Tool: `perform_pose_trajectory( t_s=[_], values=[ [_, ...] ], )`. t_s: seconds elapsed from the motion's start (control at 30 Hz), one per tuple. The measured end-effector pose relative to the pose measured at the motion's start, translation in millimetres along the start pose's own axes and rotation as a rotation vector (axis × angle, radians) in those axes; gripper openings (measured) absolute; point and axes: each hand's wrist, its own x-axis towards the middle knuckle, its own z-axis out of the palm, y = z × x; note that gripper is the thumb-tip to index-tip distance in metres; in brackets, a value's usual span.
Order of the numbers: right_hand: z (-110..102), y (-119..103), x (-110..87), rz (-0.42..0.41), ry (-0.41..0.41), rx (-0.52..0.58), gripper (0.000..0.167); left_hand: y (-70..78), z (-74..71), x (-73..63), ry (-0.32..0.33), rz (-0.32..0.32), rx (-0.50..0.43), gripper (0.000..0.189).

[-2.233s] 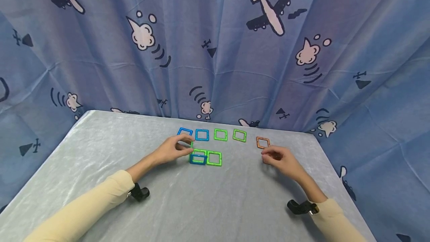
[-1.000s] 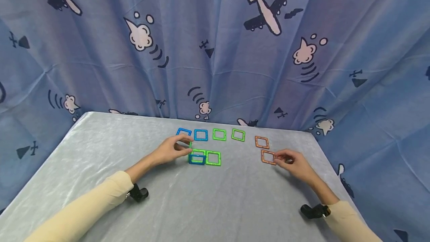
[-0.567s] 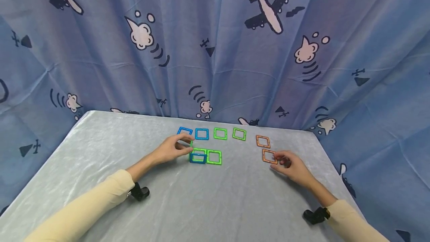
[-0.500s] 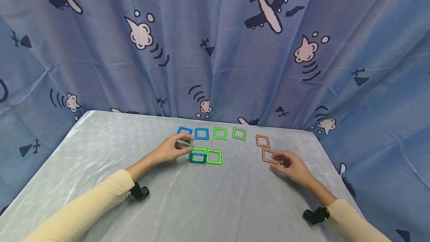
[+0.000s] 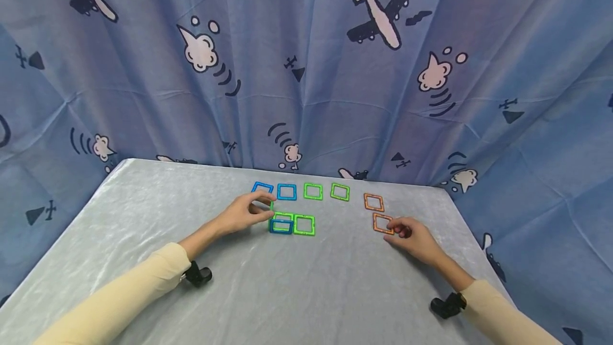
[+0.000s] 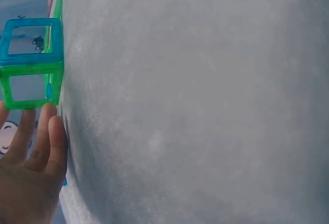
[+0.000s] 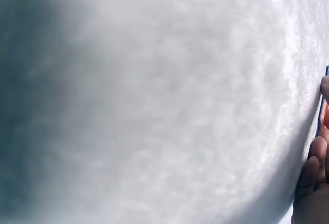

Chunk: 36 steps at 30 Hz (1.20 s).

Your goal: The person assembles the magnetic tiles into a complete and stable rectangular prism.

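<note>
In the head view my left hand (image 5: pixel 241 212) holds an upright green magnetic tile (image 5: pixel 272 206) from its left side, thumb toward me and forefinger behind. A blue tile (image 5: pixel 281 227) forms the front of this small box, and a flat green tile (image 5: pixel 304 225) adjoins it on the right. The left wrist view has my left fingertips against the green tile (image 6: pixel 28 103), beside the blue one (image 6: pixel 31 59). At the right, my right hand (image 5: pixel 415 239) holds an orange tile (image 5: pixel 375 223) by its right edge. Only part of that hand (image 7: pixel 316 193) enters the right wrist view.
Behind the box lie two blue tiles (image 5: pixel 287 192), one partly covered by my left fingers, and two green tiles (image 5: pixel 313 191). A second orange tile (image 5: pixel 373 202) lies behind the held one. A blue patterned curtain (image 5: pixel 306 68) hangs behind the cloth-covered table (image 5: pixel 287 297).
My right hand has moved right from in front of the rear orange tile to the right edge of the nearer one, which has come into view. My left hand has stayed at the box.
</note>
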Motion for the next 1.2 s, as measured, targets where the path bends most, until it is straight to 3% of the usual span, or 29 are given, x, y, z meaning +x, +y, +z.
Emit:
perform_pose_trajectory(
  t_s=[0.23,0.8,1.2],
  values=[
    [-0.5,-2.1,3.8,-0.027,-0.012,0.025,0.012,-1.3,-0.3,0.0,0.001,-0.003,-0.002,0.042],
    [-5.3,-6.3,9.5,-0.009,-0.037,-0.031,0.007,-1.4,-0.7,-0.2,-0.007,-0.003,-0.020,0.042],
    [-14.4,-12.9,13.3,-0.075,0.019,-0.029,0.007,-0.1,-1.2,0.4,-0.004,-0.008,-0.012,0.042]
  ],
)
